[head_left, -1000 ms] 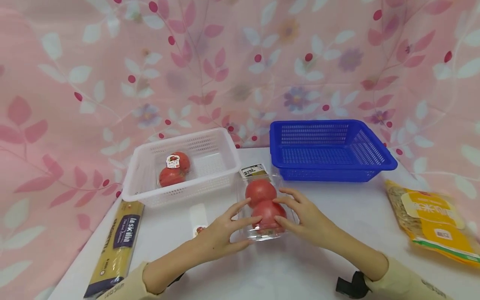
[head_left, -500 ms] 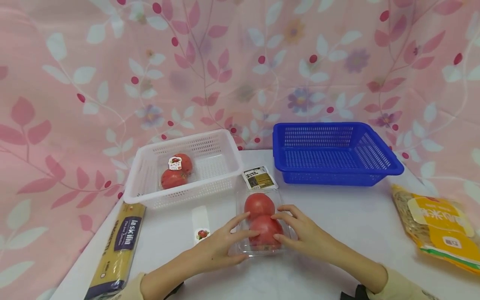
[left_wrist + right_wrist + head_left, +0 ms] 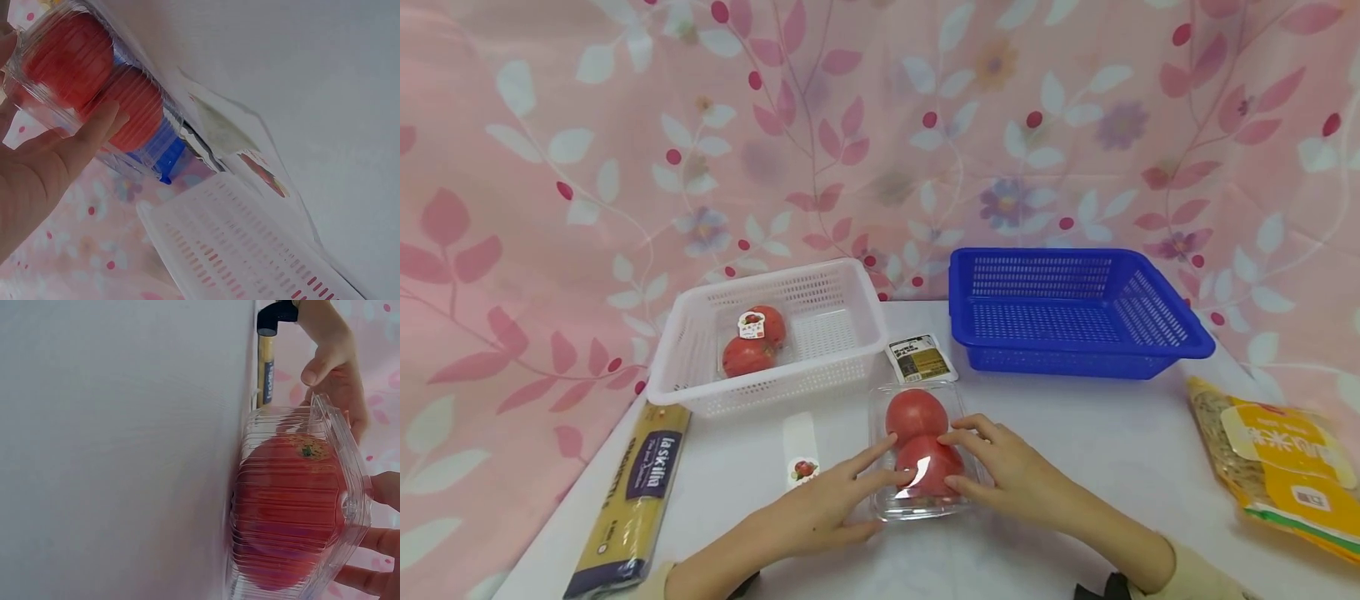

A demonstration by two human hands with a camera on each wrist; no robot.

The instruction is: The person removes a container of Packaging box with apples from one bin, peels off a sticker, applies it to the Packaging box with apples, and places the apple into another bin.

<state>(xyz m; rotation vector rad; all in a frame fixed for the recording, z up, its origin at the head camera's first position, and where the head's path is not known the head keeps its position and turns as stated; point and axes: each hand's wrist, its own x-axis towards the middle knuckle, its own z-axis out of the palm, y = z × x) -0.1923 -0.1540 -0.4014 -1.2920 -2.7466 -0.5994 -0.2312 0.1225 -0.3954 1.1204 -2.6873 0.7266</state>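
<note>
Spanning the back, pink flower-printed cloth [image 3: 880, 142] rises behind a white-covered table [image 3: 1075, 483]. A blue plastic rectangular basket [image 3: 1060, 364] stands back right; a white plastic rectangular basket [image 3: 805, 371], back left, holds two packed red tomatoes [image 3: 748, 356]. A yellow-and-clear plastic bag [image 3: 1273, 458] lies far right, and a long golden spaghetti packet [image 3: 632, 504] far left. Between the hands, a clear ribbed plastic box [image 3: 917, 514] with two round red tomatoes [image 3: 928, 467] sits on the table, before the baskets. The left hand [image 3: 827, 512] has its fingers extended and spread, touching the box; the right hand [image 3: 1015, 467], fingers parted and slightly bent, touches its right side. Neither grips it. A flat gold-and-white packet [image 3: 921, 360] lies just behind.
</note>
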